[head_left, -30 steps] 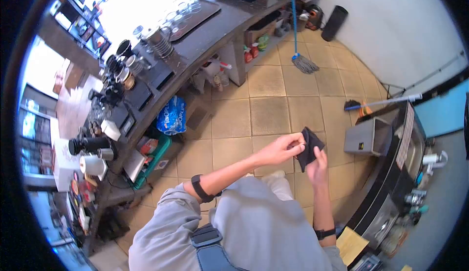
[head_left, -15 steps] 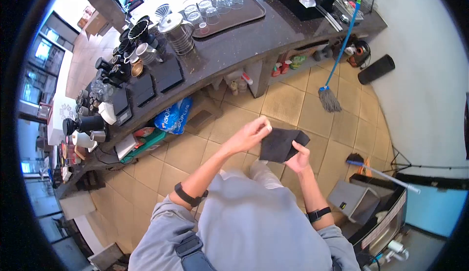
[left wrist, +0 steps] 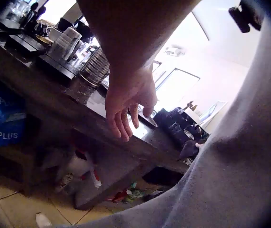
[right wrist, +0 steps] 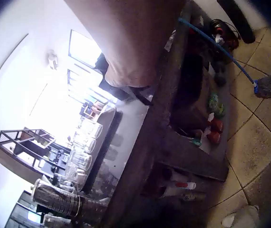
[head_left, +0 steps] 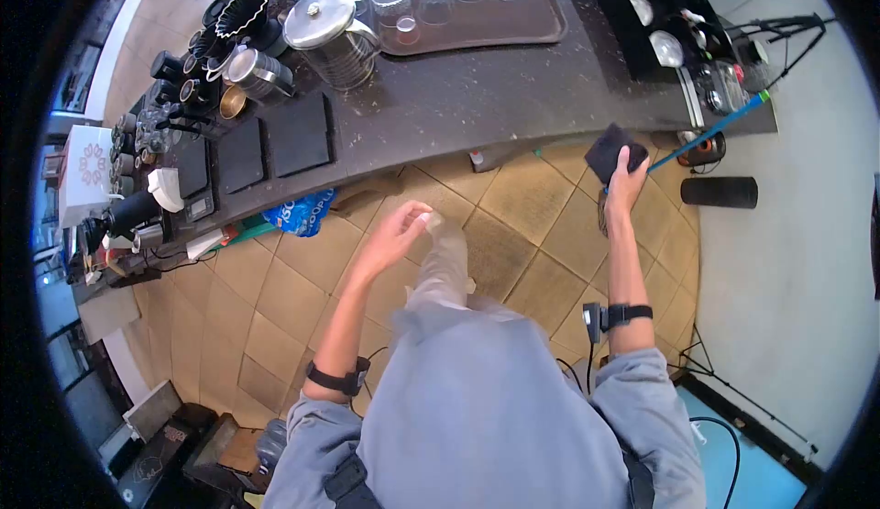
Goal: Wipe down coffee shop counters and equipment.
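Note:
In the head view my right hand (head_left: 625, 183) grips a dark folded cloth (head_left: 612, 153) near the counter's front edge, with the thumb over it. My left hand (head_left: 394, 238) holds nothing and hangs over the floor in front of my body, its fingers loosely bent. The left wrist view shows the left hand (left wrist: 128, 102) with fingers hanging down, and the cloth (left wrist: 188, 150) small at the right. In the right wrist view the wrist hides most of the right hand (right wrist: 130, 78).
The dark counter (head_left: 477, 96) bears a tray (head_left: 477, 39) of glasses, a metal pitcher (head_left: 332, 41), flat black scales (head_left: 302, 138) and a black organizer (head_left: 632, 32). A blue-handled mop (head_left: 724, 124) leans at the right. A black cylinder (head_left: 720, 192) is by the wall.
My hands have separated: the right one has carried the cloth forward and right, while the left one has come away from it. The view has turned and come closer to the counter.

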The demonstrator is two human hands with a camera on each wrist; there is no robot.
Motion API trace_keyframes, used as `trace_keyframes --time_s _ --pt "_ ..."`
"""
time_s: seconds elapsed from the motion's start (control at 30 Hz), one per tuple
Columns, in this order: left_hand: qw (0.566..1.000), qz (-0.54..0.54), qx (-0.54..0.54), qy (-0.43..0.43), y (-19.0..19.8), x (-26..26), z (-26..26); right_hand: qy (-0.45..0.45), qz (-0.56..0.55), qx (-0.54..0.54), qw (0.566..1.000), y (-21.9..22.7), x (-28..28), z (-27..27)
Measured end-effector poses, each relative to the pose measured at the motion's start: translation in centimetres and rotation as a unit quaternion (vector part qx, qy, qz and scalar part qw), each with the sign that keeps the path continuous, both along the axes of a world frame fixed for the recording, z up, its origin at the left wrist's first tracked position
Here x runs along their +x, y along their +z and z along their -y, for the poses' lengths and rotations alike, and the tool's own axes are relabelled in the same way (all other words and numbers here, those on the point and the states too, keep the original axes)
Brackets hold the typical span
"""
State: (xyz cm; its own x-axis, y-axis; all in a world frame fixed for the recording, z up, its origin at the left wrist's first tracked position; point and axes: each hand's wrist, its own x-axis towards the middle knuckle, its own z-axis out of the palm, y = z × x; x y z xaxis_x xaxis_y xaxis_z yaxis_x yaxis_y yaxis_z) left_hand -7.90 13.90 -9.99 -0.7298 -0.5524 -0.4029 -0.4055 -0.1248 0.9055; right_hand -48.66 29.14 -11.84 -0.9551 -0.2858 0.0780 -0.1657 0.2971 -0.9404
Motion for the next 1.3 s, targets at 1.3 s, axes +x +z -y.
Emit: trace_keyframes --time_s 1.3 --pt "0.863 -0.029 -0.115 0.492 3.2 -9.0 1.6 0.682 -0.288 0.11 0.663 -4.9 13.7 20.7"
